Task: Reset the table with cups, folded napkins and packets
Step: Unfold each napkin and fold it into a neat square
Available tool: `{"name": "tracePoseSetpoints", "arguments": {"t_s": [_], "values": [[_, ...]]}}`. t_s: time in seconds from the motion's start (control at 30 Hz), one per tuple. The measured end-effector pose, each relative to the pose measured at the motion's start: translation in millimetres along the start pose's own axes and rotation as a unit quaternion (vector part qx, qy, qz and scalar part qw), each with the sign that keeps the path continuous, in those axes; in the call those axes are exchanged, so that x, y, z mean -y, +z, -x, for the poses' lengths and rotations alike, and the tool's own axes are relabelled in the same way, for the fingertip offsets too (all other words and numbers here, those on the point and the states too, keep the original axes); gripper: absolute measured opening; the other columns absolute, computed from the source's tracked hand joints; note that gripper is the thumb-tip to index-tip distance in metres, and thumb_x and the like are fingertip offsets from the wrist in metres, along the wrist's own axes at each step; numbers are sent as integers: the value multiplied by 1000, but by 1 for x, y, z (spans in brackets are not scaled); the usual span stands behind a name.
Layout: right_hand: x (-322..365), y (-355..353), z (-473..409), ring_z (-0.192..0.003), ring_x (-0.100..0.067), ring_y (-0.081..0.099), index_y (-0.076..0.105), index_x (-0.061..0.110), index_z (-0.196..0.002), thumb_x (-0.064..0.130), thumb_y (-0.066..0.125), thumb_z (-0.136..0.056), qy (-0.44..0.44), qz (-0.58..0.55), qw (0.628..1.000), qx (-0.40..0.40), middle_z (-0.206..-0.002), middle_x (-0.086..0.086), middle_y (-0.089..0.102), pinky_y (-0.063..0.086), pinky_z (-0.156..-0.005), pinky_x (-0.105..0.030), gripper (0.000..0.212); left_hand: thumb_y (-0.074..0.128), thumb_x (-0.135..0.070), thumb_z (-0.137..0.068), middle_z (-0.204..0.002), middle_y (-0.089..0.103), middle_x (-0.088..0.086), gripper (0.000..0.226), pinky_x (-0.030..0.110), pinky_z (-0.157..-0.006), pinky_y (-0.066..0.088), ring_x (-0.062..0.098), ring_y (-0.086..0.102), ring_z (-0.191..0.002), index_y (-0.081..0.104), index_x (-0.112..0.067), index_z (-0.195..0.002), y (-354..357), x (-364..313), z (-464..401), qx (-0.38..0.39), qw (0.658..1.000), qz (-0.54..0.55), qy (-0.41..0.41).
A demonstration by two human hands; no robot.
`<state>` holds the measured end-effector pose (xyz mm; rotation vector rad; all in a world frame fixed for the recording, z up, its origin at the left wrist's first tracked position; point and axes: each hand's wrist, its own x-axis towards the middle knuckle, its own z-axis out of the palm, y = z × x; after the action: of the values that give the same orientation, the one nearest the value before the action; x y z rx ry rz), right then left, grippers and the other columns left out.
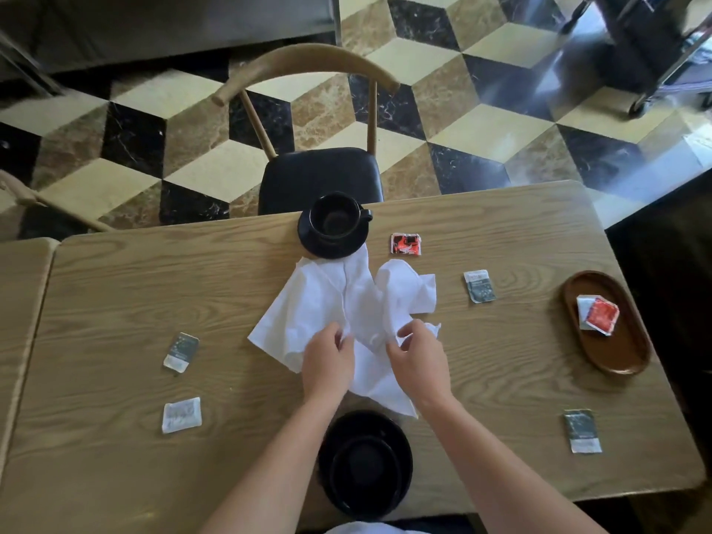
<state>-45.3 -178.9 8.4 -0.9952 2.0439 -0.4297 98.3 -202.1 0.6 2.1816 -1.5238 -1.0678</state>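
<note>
Crumpled white napkins point(331, 302) lie spread over the middle of the wooden table point(115, 287). My left hand point(327, 364) and my right hand point(420, 360) both pinch the napkin paper near its centre. A black cup on a saucer point(334, 225) stands at the far edge, its saucer touching the napkins. Another black cup on a saucer point(365, 464) sits at the near edge between my forearms. Loose packets are scattered: a red one point(405, 244), dark ones point(479, 286) point(181, 351) point(582, 431) and a white one point(182, 415).
A brown oval wooden tray point(624, 352) at the right holds a red and a white packet point(597, 314). A wooden chair with a black seat point(319, 175) faces the far edge. A second table point(19, 302) adjoins on the left. A cart stands on the tiled floor at top right.
</note>
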Motion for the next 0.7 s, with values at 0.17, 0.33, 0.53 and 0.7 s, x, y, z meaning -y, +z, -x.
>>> {"name": "tracePoseSetpoints", "arguments": {"t_s": [0.17,0.33,0.53,0.7], "values": [[14,8,32,-64,-16,67,59,12,-83,46,56,-95,-2,-80,996,42,-71,0,70,56,-64,-38,36,56,-33,-89,-61,33,-10,33,31,-59,33,9,31,-56,34,-23,-66,-33,-15,22,-24,970,237,-41],[30,9,58,-68,-24,76,72,6,-75,68,42,-96,233,-329,879,256,-84,-14,79,53,-56,-27,72,58,-11,-76,-68,45,5,16,35,-64,42,22,46,-66,47,-16,-66,-54,-24,40,61,862,482,-145],[39,10,83,-58,-20,59,65,5,-115,44,63,-93,247,-556,759,232,-75,-10,65,49,-63,-29,45,42,1,-56,-103,63,24,43,48,-83,47,40,63,-83,63,2,-94,-74,-24,73,167,727,627,-223],[49,4,106,-67,-16,53,58,5,-111,9,69,-89,251,-658,700,124,-82,-7,58,46,-64,-23,25,45,-3,-70,-116,72,23,56,56,-95,53,44,68,-105,68,-7,-120,-105,-19,83,183,677,689,-182]]}}
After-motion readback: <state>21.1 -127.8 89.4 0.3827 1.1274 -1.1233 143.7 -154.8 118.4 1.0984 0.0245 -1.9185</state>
